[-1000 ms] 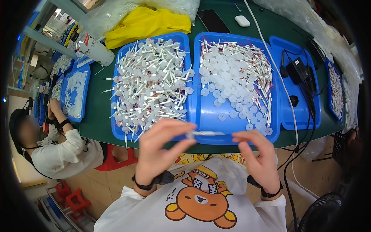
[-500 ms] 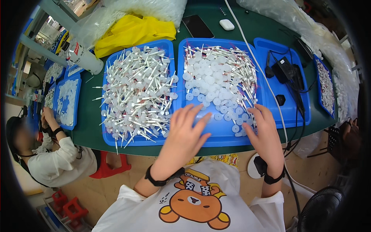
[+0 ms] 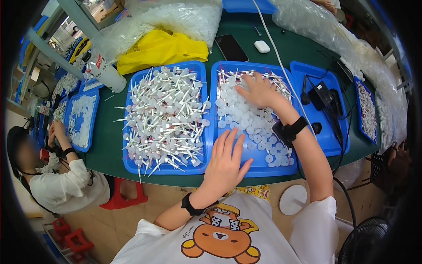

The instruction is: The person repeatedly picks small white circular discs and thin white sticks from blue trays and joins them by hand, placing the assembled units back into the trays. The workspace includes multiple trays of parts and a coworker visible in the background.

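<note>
The middle blue tray (image 3: 259, 170) carries a pile of translucent white discs (image 3: 237, 108), each with a small central hole, beside thin white stick-like pieces (image 3: 281, 83) with reddish strands. Over the far part of that pile is my right hand (image 3: 259, 92), thumb and fingers apart and touching the pieces; its fingertips are partly lost among them. My left hand (image 3: 226, 160) is at the tray's near left, fingers stretched out, nothing in it. Left of it stands another blue tray (image 3: 165, 169), heaped with white sticks fitted with discs (image 3: 167, 119).
To the right, a blue tray (image 3: 303, 68) holds a black power adapter (image 3: 322, 94) and cables. A white cord (image 3: 281, 61) crosses the middle tray's far right corner. Behind lie a phone (image 3: 231, 47), a white earbud case (image 3: 262, 46) and a yellow bag (image 3: 162, 50). A co-worker (image 3: 66, 180) sits at left.
My right hand has moved from the tray's near right edge to the far part of the pile. My left hand has shifted slightly right and nearer. The view has tilted a little.
</note>
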Available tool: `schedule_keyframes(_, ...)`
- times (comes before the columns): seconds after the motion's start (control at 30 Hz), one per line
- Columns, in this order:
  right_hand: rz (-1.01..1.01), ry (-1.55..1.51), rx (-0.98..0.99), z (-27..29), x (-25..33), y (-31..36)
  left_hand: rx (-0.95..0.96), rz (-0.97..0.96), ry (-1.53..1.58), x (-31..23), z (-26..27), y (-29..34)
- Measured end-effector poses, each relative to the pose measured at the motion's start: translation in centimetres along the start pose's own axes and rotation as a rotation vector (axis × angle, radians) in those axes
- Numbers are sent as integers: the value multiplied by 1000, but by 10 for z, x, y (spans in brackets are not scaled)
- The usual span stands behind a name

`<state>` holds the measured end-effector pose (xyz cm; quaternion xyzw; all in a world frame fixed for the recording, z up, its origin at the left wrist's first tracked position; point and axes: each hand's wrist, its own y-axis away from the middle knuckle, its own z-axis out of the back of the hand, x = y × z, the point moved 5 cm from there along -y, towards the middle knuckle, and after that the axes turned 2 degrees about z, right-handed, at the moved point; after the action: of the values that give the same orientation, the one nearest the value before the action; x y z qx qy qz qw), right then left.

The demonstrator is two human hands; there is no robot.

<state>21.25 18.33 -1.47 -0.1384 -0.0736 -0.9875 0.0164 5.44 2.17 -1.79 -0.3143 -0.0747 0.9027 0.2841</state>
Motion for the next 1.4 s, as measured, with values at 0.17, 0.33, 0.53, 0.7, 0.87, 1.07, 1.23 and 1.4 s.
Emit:
schedule_keyframes(0.17, 37, -120, 178, -4, 16, 41, -68, 16, -17, -1, 4, 2)
schedule_keyframes(0.33, 205, -150, 35, -9, 26, 105, -79, 5, -51, -2, 2, 1)
schedule_keyframes(0.53, 375, -353, 28, 23, 19, 132, -27, 8, -36, -2, 2, -1)
schedule_keyframes(0.7, 122, -530, 44, 57, -15, 122, -37, 32, -69, 2, 3, 5)
schedule_keyframes(0.87, 97, -248, -91, 47, -38, 114, -92, 56, -3, 5, 6, 6)
schedule_keyframes(1.07, 247, -68, -254, 39, -24, 111, -141, 58, 110, 5, 20, 7)
schedule_keyframes(1.23, 183, -64, -173, 40, -14, 78, -142, 46, 211, 5, 29, 9)
schedule_keyframes(1.4, 152, 4, -70, 13, -18, 40, -99, 253, 782, 10, 34, 13)
